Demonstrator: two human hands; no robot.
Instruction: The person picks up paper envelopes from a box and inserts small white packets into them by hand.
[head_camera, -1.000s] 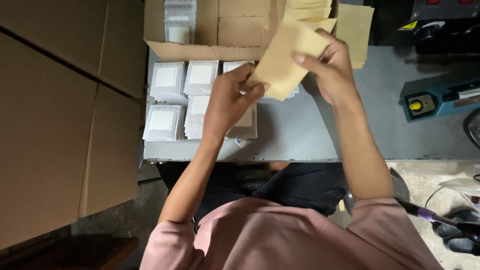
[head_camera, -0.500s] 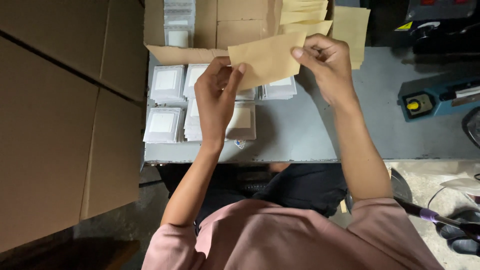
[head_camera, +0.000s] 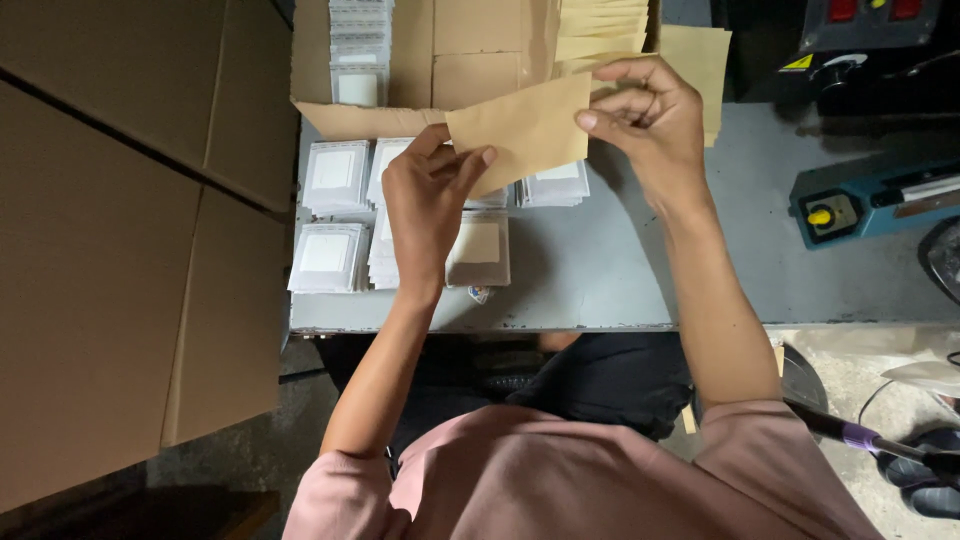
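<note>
Above the grey counter (head_camera: 620, 270), both hands hold one tan paper envelope (head_camera: 525, 125) flat in the air, just in front of an open cardboard box (head_camera: 470, 40). Left hand (head_camera: 425, 205) pinches the envelope's lower left corner, thumb on top and fingers (head_camera: 470, 165) curled against its underside; right hand (head_camera: 650, 115) grips the right edge, its fingers (head_camera: 610, 105) folded over the paper. Behind the right hand a stack of matching tan envelopes (head_camera: 700, 60) leans at the box's right side. Under the held envelope, on the counter, lie several piles of small white square packets (head_camera: 335, 175), set in rows near the left edge, and one more pile (head_camera: 555, 185) sits just right of the left hand. More white packets (head_camera: 358, 50) stand in a row inside the box. At the far right of the counter rests a blue heat sealer (head_camera: 870, 200) with a yellow knob. Large flat cardboard sheets (head_camera: 130, 230) fill the left side.
</note>
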